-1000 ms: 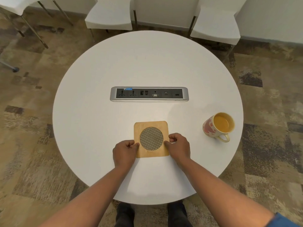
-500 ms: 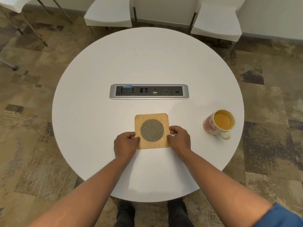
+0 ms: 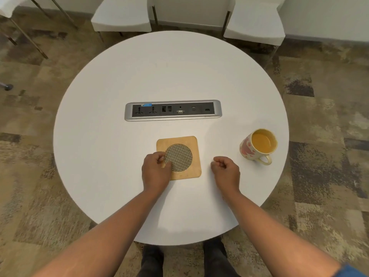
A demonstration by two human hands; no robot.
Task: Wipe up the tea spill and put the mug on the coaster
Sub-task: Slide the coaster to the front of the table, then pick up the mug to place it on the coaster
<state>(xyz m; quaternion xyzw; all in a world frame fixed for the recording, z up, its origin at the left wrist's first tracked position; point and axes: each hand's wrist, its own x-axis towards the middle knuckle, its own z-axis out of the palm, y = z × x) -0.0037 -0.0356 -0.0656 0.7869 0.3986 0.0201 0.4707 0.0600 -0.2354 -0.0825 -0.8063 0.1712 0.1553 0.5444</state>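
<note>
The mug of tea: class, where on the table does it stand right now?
In the head view, the mug stands upright near the round table's right edge, right of the coaster and beyond the right hand, touching neither.

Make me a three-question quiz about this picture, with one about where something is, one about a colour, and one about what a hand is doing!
1. Where is the mug?
A. On the coaster
B. On the table, right of the coaster
C. On a chair

2. What colour is the drink in the mug?
A. Yellow-orange
B. Green
C. Black

3. What is the left hand doing?
A. Lifting the mug
B. Hanging off the table
C. Holding the coaster's left edge

Answers:
1. B: the mug stands on the bare white table, apart from the coaster.
2. A: the liquid looks yellow-orange.
3. C: its curled fingers lie over the coaster's left edge, while the right hand is curled, off the coaster, holding nothing.
</note>
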